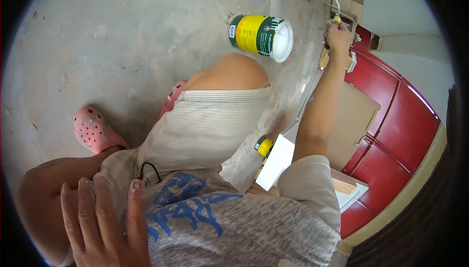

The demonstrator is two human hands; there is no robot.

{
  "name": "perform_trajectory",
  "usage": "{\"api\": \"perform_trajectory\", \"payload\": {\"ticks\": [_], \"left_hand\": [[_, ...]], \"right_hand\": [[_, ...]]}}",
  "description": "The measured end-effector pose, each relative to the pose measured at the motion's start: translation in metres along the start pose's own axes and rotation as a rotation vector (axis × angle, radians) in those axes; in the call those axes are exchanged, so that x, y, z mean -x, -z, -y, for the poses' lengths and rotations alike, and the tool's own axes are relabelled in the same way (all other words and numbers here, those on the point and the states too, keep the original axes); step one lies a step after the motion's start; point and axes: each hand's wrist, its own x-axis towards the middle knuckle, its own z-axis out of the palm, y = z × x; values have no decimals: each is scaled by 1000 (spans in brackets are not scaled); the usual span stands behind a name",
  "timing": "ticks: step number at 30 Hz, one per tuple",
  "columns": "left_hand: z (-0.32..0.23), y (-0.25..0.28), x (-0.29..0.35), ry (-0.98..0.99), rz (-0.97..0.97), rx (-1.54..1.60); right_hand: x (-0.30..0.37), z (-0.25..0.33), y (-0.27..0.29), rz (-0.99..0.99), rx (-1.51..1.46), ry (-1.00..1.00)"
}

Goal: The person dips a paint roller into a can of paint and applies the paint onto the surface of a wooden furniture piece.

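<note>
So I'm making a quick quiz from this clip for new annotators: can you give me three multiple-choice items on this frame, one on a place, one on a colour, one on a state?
1. Where does the paint can stand?
A. on the concrete floor beyond the knee
B. on the red door
C. in the left hand

2. What colour are the clogs?
A. blue
B. pink
C. black

3. What is the right hand doing?
A. lying flat on the floor
B. resting on the thigh
C. closed on a roller handle by the red door

Key:
1 A, the can sits on the grey floor just past the bent knee.
2 B, both perforated shoes are pink.
3 C, the right grip wraps the yellow-ended roller handle near the red door, while the left hand rests on the thigh.
</note>
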Motion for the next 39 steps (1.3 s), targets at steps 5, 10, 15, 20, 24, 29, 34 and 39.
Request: {"api": "perform_trajectory", "payload": {"ticks": [5, 10, 15, 20, 24, 29, 34, 39], "left_hand": [[3, -4, -6, 30, 16, 57], [4, -4, -8, 4, 5, 24], [5, 1, -4, 10, 25, 40], [18, -21, 5, -117, -107, -96], [20, 12, -12, -177, 201, -63], [8, 4, -7, -38, 83, 67], [11, -11, 3, -100, -27, -37], [11, -3, -1, -154, 57, -118]], "right_hand": [[30, 24, -4, 72, -186, -26], [-20, -32, 8, -23, -59, 27], [-53, -18, 3, -2, -234, -193], [-7, 26, -11, -7, -224, -145], [32, 56, -13, 45, -223, 80], [74, 102, -8, 148, -457, -50], [53, 51, -7, 90, -223, -83], [67, 5, 5, 289, -623, -80]]}}
